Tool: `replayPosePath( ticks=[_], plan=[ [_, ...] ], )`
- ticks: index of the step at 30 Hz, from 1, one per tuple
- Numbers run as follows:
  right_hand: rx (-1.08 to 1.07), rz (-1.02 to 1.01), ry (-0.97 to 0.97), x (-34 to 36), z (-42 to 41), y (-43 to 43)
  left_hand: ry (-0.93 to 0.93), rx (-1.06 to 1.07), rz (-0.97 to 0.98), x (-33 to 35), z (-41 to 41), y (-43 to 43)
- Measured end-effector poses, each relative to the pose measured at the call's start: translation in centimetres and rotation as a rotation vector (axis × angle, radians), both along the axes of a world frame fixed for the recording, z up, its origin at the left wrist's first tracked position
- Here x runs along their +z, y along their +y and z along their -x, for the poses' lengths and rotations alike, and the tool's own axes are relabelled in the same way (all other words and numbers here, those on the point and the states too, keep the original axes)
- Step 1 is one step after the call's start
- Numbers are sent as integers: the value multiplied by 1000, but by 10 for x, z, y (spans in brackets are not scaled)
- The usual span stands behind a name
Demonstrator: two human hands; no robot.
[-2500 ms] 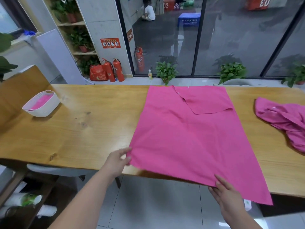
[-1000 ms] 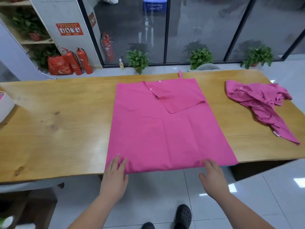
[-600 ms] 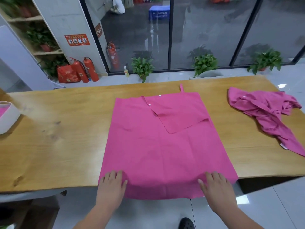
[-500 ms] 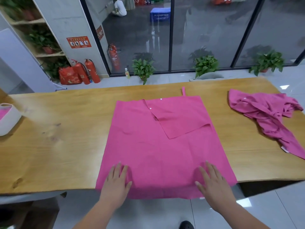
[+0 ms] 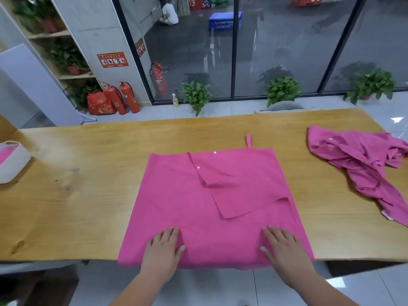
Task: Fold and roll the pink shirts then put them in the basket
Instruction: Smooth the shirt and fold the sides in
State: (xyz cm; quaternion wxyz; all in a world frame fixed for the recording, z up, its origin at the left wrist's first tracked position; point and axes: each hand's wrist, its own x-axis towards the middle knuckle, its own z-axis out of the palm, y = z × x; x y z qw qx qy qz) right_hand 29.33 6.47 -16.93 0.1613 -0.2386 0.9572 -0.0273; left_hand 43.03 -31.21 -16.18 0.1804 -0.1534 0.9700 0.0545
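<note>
The folded pink shirt (image 5: 205,208) overhangs the desk (image 5: 77,195) front edge, with bare wood on both sides. Left hand (image 5: 162,250) and right hand (image 5: 284,250) press flat on its near hem, fingers straight, grasping nothing.

A blue box (image 5: 224,21) carries "PLYOSOFTBOX" in white letters. Left of it, a red crate (image 5: 191,2) shows "03" and a dark crate (image 5: 209,3) shows "01" twice. The print on the red wall sign (image 5: 112,59) is too small to read.
</note>
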Motion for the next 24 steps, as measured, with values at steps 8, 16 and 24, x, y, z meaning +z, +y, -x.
replayPosePath(
  ticks=[8,16,24],
  plan=[
    [98,-24,97,-14,-7,22,22,-63,52,-13,-4,24],
    [268,-5,171,-15,9,25,56,-1,52,-18,9,37],
    [215,134,15,7,71,-8,72,-68,-26,-10,69,26]
  ],
)
